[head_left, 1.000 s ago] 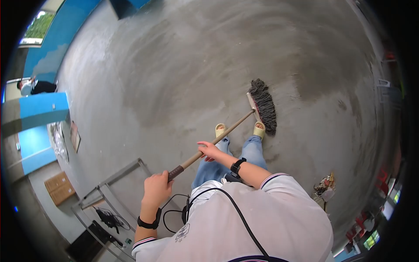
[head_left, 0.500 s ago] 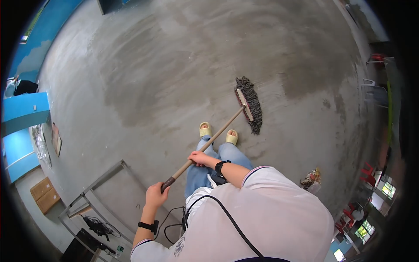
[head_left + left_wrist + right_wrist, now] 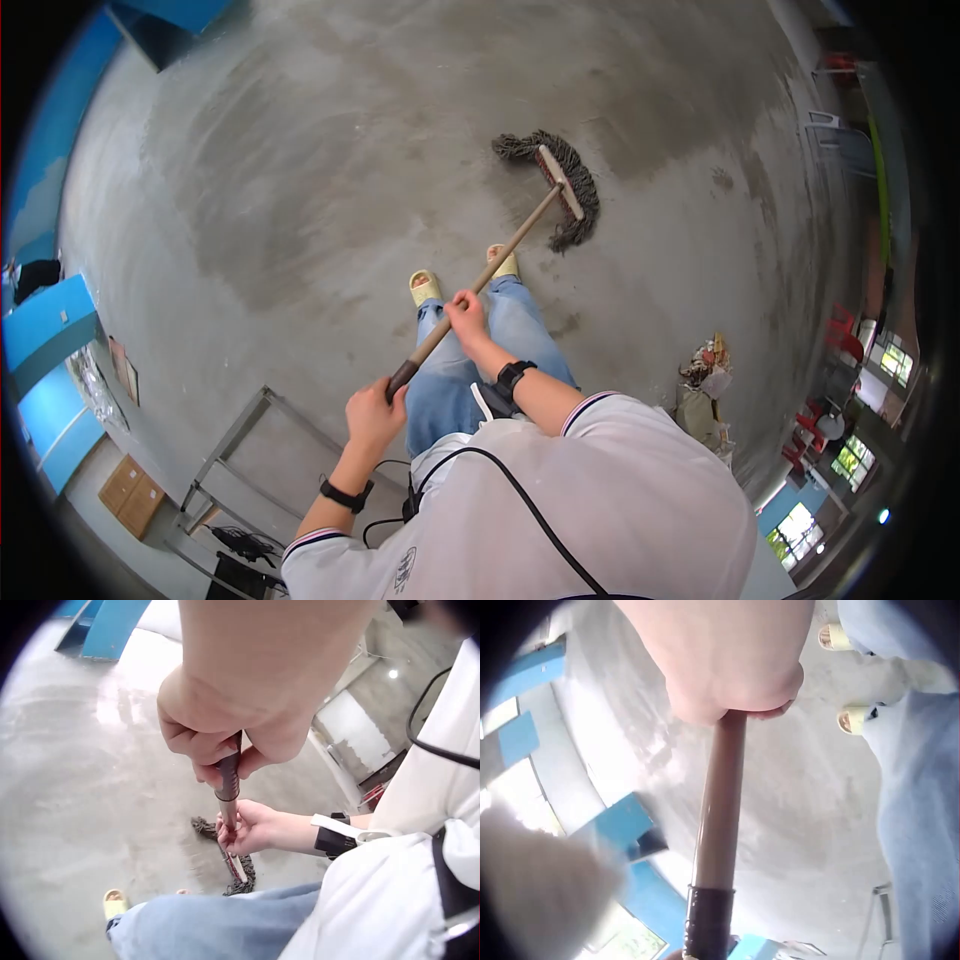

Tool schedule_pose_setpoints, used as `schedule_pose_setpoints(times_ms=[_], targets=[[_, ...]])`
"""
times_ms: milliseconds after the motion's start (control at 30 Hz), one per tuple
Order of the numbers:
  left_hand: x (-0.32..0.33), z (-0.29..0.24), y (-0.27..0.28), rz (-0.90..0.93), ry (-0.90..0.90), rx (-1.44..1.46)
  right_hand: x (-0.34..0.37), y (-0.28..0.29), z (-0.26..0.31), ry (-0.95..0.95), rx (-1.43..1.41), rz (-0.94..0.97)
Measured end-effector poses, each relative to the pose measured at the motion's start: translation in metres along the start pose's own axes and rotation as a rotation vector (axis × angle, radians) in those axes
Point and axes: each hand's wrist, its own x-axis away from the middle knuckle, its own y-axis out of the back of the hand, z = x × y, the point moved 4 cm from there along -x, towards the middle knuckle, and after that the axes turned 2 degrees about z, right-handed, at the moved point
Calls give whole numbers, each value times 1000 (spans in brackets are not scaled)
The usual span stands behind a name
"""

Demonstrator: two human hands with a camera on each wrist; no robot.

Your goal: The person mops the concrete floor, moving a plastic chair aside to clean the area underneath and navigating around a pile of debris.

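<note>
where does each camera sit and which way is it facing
Head: worn on the head, facing forward and down at the mop head and floor; left hand, right hand and jeans show.
Left wrist: facing past the left hand on the dark grip toward the mop head; right hand also shows.
Right wrist: facing along the mop handle toward the dark grip; right hand shows.
Shared by both wrist views: right hand, dark grip, jeans.

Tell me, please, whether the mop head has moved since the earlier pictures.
Yes, the mop head has moved away from the metal frame in the head view.
</note>
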Motion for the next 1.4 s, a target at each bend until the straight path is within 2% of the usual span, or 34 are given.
schedule_pose_setpoints(times_ms=[67, 133, 200, 267, 333, 400, 433, 500, 533, 600, 700, 767, 833, 967, 1033, 1067, 1133, 1200, 1233, 1267, 1300, 1400], targets=[[-36, -43, -29, 3, -10, 54, -31, 44, 36, -40, -58, -73], [-69, -86, -64, 50, -16, 58, -69, 99, 45, 111, -12, -216], [-108, -139, -97, 57, -53, 128, -82, 159, 77, -39, -253, -182], [-149, -192, -133, 143, -48, 157, -82, 224, 110, -52, -189, -212], [-183, -246, -155, 160, -84, 214, -80, 277, 125, -130, -264, -219], [-213, -277, -181, 191, -96, 222, -79, 316, 130, -150, -369, -265], [-223, -279, -200, 183, -92, 208, -80, 333, 126, -136, -393, -276], [-236, -270, -236, 322, -197, 140, -81, 359, 110, -119, -465, -278], [-229, -268, -231, 318, -190, 112, -77, 369, 103, -114, -504, -271], [-210, -260, -220, 427, -168, 33, -68, 376, 90, -138, -538, -311], [-186, -233, -192, 445, -193, 42, -55, 361, 72, -184, -590, -344], [-171, -206, -177, 406, -211, 54, -50, 336, 58, -188, -599, -317], [-152, -179, -166, 444, -268, 48, -44, 294, 51, -239, -590, -247], [-112, -105, -96, 455, -293, 145, -23, 170, 61, -260, -529, -112], [-92, -43, -39, 427, -379, 111, 3, 91, 66, -288, -610, -48], [-77, -7, -15, 418, -376, 119, 11, 60, 53, -285, -600, -41], [-39, 68, 36, 480, -397, 61, 17, -4, 20, -348, -557, 228], [4, 148, 90, 524, -354, 26, 41, -89, -15, -285, -543, 236], [25, 188, 111, 518, -356, 48, 52, -131, -41, -340, -543, 274], [47, 223, 136, 527, -310, 0, 66, -179, -61, -393, -552, 316], [68, 261, 154, 481, -271, 6, 103, -230, -56, -414, -524, 312], [128, 360, 194, 361, -36, -90, 150, -344, -137, -578, -210, 489]])
